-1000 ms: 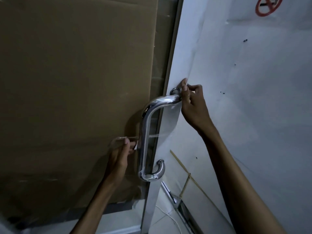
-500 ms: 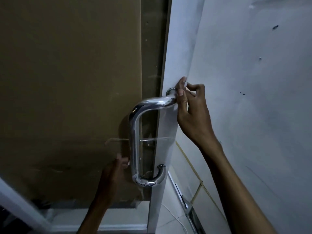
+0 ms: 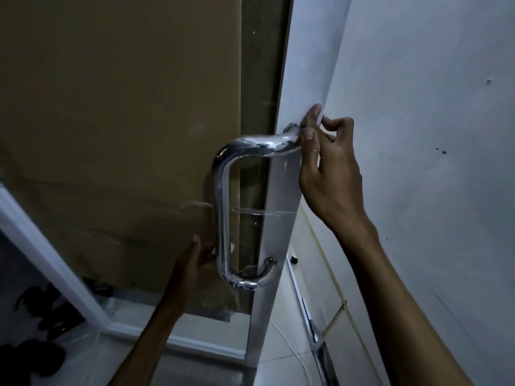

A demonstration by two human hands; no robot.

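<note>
- My right hand (image 3: 326,168) is up at the top mount of the chrome door handle (image 3: 221,213) — thumb and forefinger pinch the edge of the white sheet (image 3: 418,135) covering the door, with the other fingers curled behind.
- That thumb lies right against the handle's upper bend.
- The handle stands upright on the metal door stile (image 3: 278,246), in the middle of the view.
- My left hand (image 3: 191,264) sits low, just left of the handle's vertical bar, thumb up against the brown cardboard (image 3: 111,121). Its fingertips go behind the bar — I cannot tell whether they grip anything.
- A strip of clear tape (image 3: 262,214) crosses the stile behind the bar.
- Dark shoes (image 3: 41,316) lie on the floor at lower left.
</note>
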